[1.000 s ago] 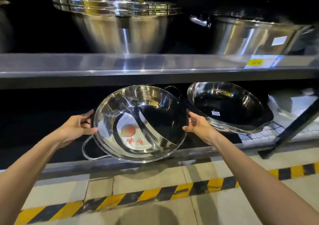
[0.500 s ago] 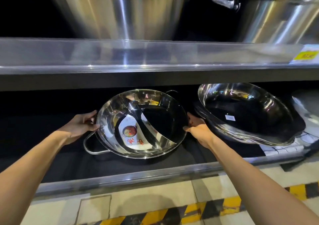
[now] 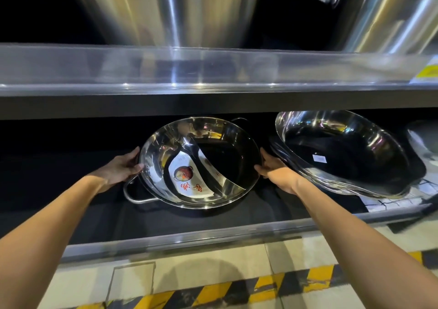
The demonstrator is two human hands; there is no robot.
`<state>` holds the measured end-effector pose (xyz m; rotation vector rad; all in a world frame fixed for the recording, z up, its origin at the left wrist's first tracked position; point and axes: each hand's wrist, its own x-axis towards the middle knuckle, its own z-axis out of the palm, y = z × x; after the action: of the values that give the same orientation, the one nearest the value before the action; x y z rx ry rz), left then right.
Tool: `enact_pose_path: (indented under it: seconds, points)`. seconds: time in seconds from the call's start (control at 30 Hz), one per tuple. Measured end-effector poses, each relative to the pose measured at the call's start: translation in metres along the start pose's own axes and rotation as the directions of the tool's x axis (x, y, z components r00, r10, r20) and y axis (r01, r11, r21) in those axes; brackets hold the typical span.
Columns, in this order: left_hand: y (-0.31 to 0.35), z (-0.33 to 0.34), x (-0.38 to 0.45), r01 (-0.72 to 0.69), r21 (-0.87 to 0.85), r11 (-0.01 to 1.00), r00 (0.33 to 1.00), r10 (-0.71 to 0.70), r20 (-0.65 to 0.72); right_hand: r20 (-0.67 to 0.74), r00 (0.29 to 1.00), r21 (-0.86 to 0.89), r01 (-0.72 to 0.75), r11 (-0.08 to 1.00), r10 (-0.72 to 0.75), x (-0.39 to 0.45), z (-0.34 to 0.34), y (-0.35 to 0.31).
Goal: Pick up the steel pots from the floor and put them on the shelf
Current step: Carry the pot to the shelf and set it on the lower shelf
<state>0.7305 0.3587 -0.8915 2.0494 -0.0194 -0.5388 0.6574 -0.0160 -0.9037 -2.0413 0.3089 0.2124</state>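
Fingertips (image 3: 139,166) (mostly hidden) curl behind divided pot (image 3: 201,161) on lower shelf (image 3: 166,240).

Both bare arms are reaching forward, nearly straight, converging toward the middle. The left hand (image 3: 123,166) is curling its fingers (image 3: 135,167) inward with the thumb raised. The right hand (image 3: 276,171) is mirroring it, palm facing left, fingers bent in a grip.
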Motion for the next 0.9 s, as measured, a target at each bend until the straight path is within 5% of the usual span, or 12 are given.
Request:
enact_pose_path:
  seconds: [0.43,0.6,0.73,0.9]
  points:
    - [0.012,0.017,-0.025,0.023,0.233,0.972,0.986,0.017,-0.167,0.103,0.991,-0.083,-0.071,0.994,0.08,-0.021,-0.008,-0.009]
    - [0.008,-0.006,-0.056,0.095,0.362,0.927,0.936,0.041,-0.35,-0.011,1.0,-0.587,0.003,0.81,-0.011,-0.019,0.007,-0.042]
    - [0.004,-0.043,-0.121,0.147,0.388,0.91,0.921,0.018,-0.39,0.236,0.972,-0.633,0.161,0.758,-0.009,-0.053,0.059,-0.105]
    - [0.003,-0.099,-0.242,0.295,0.372,0.88,0.897,-0.121,-0.425,0.507,0.855,-0.54,0.414,0.733,-0.109,-0.113,0.136,-0.221]
